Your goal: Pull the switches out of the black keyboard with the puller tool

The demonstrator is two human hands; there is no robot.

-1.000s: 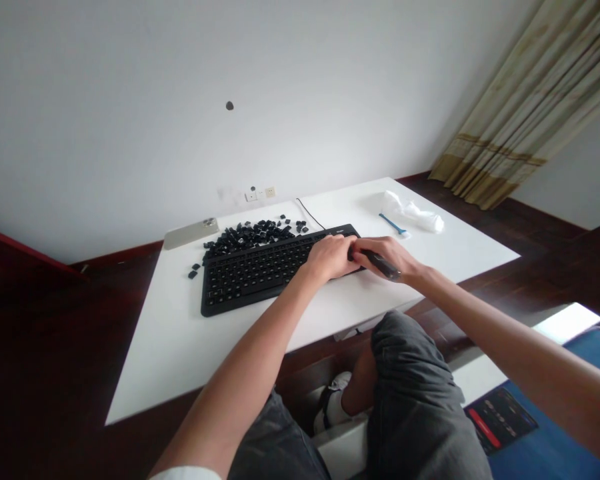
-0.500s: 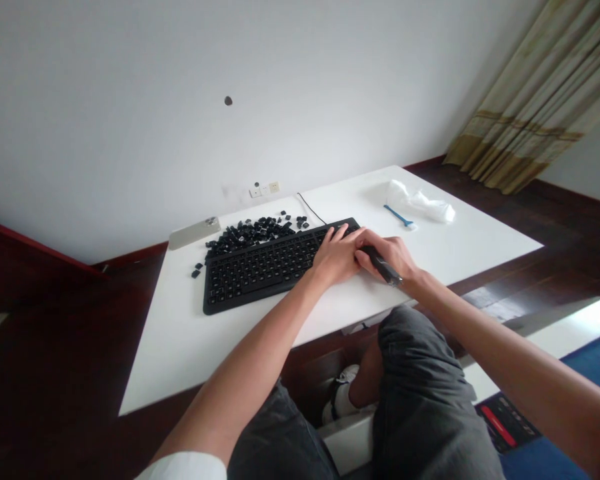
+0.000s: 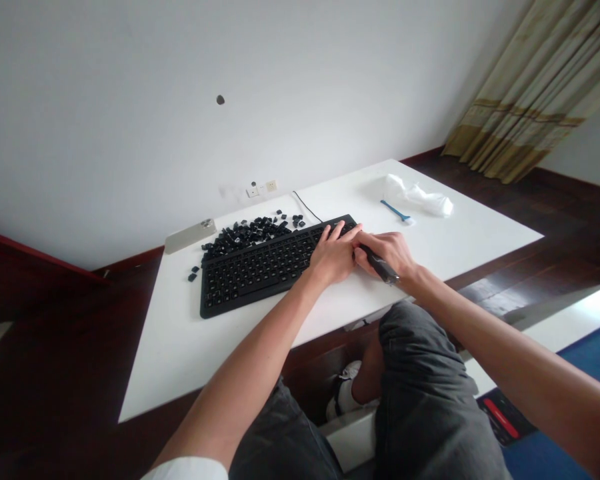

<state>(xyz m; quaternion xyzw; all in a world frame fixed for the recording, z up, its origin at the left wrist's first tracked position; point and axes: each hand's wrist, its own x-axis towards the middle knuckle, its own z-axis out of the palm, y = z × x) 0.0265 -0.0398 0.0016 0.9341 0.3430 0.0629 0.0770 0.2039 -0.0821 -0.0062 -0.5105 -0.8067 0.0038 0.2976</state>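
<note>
As viewed from the head camera, our left grip (image 3: 334, 256) lies palm down over the right-hand part of the black keyboard (image 3: 255, 280), its fingers extended and spread wide. Our right grip (image 3: 391, 252) is closed around a dark-handled tool (image 3: 383, 268), the rear end of which points back toward us; the tool's front end is covered by the hands, so we cannot tell what it contacts. Both hands meet just beside each other at the keyboard's right end. We locate the keyboard near the middle of the white surface (image 3: 180, 360), lying flat and slightly slanted, its rows marked with small pale spots. Along its far edge we find a heap of loose black keycaps (image 3: 250, 235), with two separate caps near the far left corner and several more beside the cable (image 3: 307, 206). To the left of the heap, a phone (image 3: 190, 236) lies near the far edge of the surface. To the right, well apart from the keyboard, we note a blue-handled implement (image 3: 394, 210) with a white end, just beside a crumpled translucent plastic bag (image 3: 423, 197). Behind the surface, we see wall sockets (image 3: 262, 189) and, at far right, a curtain (image 3: 525, 107).
</note>
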